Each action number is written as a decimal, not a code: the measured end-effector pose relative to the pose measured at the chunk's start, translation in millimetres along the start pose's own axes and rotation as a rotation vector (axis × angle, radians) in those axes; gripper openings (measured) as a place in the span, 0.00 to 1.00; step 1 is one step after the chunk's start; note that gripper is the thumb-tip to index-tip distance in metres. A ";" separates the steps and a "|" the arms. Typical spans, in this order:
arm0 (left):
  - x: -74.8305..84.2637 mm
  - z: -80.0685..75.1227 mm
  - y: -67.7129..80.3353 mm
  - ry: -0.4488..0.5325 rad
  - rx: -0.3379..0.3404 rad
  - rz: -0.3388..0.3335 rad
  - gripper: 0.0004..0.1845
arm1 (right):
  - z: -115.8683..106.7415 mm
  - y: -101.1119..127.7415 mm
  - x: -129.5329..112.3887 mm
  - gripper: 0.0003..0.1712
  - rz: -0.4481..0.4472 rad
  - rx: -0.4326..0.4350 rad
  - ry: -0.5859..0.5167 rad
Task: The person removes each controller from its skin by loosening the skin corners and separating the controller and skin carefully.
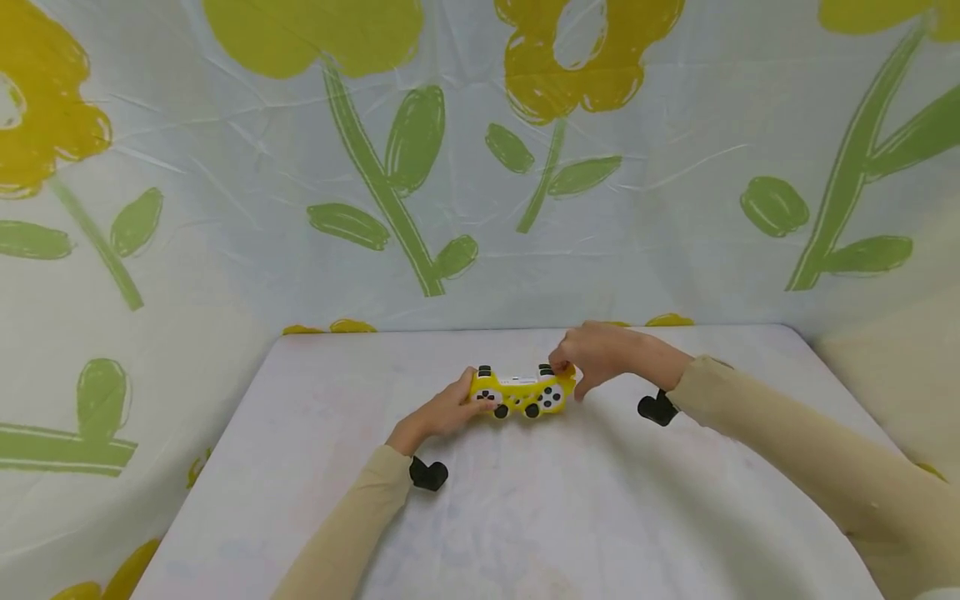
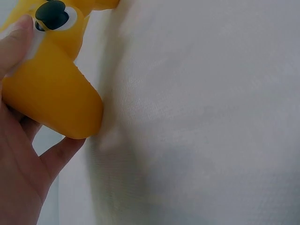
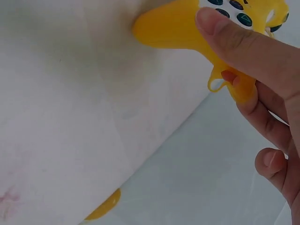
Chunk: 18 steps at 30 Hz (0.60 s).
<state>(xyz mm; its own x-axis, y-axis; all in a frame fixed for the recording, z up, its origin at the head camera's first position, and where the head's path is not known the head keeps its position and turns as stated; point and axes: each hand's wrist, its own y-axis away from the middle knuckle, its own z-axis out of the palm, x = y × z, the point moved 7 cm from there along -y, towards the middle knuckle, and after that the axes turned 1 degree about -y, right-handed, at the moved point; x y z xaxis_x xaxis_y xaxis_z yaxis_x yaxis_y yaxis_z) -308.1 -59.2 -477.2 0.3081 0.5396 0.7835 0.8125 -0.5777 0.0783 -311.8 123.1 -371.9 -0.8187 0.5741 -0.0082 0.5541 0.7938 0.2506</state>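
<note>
A yellow game controller [image 1: 517, 402] with white button areas and dark thumbsticks is held over the far half of the table. My left hand [image 1: 448, 407] grips its left end, thumb on the front face and fingers curled behind the handle [image 2: 58, 96]. At the other end, my right hand [image 1: 600, 357] pinches the top right corner of its yellow rubbery cover [image 3: 164, 29]. There the cover's edge is stretched over a fingertip, leaving a small loop of yellow material beside it. The right thumb overlaps the coloured-symbol buttons [image 3: 244, 19] in the right wrist view.
The white table [image 1: 540, 517] spreads out below both hands. A pale cloth with yellow flowers and green leaves [image 1: 416, 137] hangs behind it and at the sides. Black camera mounts [image 1: 429, 475] sit at both wrists, by the beige sleeves [image 1: 787, 433].
</note>
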 end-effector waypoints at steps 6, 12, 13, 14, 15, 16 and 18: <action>-0.7 -1.0 -1.9 0.027 -0.005 0.004 0.23 | 0.9 4.2 -0.2 0.21 0.015 0.046 -0.044; -1.4 -1.1 -4.5 0.037 0.005 -0.005 0.22 | 0.6 9.6 -0.1 0.17 -0.005 0.108 -0.042; -1.0 -1.0 -5.0 0.042 0.008 -0.005 0.22 | 1.0 10.5 0.2 0.16 -0.012 0.121 -0.036; -0.5 -0.8 -5.3 0.046 0.009 -0.006 0.22 | 1.5 11.2 0.5 0.15 -0.020 0.135 -0.029; -0.1 -0.8 -5.6 0.050 0.012 -0.006 0.22 | 2.0 12.0 0.6 0.14 -0.030 0.151 -0.024; 0.3 -0.8 -5.8 0.053 0.015 -0.004 0.22 | 2.7 12.5 0.5 0.12 -0.042 0.164 -0.018; -0.7 -0.8 -5.8 0.058 0.022 -0.008 0.21 | 4.1 13.5 -0.2 0.09 -0.072 0.190 -0.013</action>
<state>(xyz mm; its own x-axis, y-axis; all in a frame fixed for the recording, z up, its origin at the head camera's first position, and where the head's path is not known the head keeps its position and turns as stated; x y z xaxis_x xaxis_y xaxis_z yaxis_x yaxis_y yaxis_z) -313.4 -56.7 -477.7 0.2732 0.5070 0.8175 0.8255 -0.5599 0.0714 -303.5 134.5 -372.5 -0.8557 0.5164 -0.0327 0.5140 0.8556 0.0617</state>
